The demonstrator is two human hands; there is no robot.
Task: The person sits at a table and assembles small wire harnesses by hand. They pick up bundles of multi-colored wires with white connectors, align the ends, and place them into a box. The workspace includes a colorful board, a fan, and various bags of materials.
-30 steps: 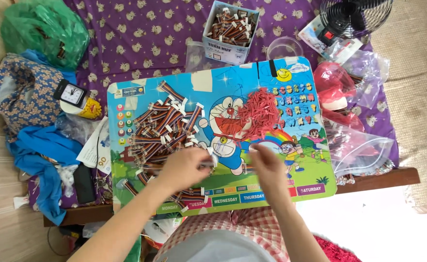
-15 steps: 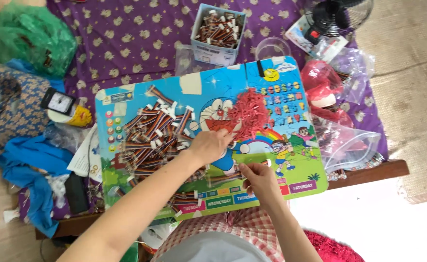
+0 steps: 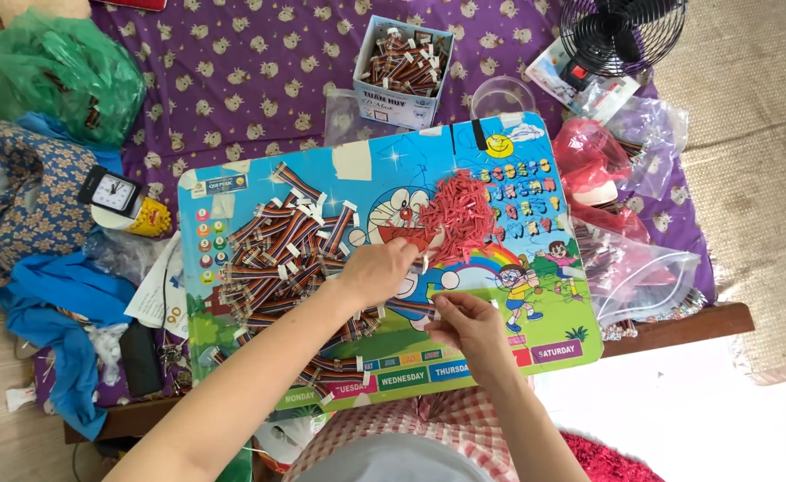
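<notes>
- Multicoloured ribbon-cable pieces [image 3: 277, 259], striped and tipped with white connectors, lie heaped on the left half of a cartoon-printed board [image 3: 500, 344] that I see serving as the work surface on a low wooden counter [image 3: 678, 326].
- Left hand [image 3: 377, 268]: I see it reaching across the board to its middle, fingers curled down at the edge of a pile of small red pieces [image 3: 455, 214]; its grip is narrow, and I cannot tell whether anything is pinched in it.
- Right hand [image 3: 466, 323]: it sits just below and to the right of the left hand, near the board's lower edge; thumb and fingertips are pinched on one cable piece [image 3: 408, 308], which runs leftward from the grip and lies flat on the board.
- The two hands are near each other but apart.
- Behind the board, on the purple patterned cloth [image 3: 232, 80], stands a small open box [image 3: 402, 67] filled with more cable pieces, and beside it a clear round container [image 3: 500, 94].
- A black fan [image 3: 620, 31] sits at the upper right.
- Clear plastic bags [image 3: 638, 277] lie to the right of the board, one touching its edge.
- At left: a green plastic bag [image 3: 62, 80], a small clock [image 3: 114, 192], and blue cloth [image 3: 45, 312].
</notes>
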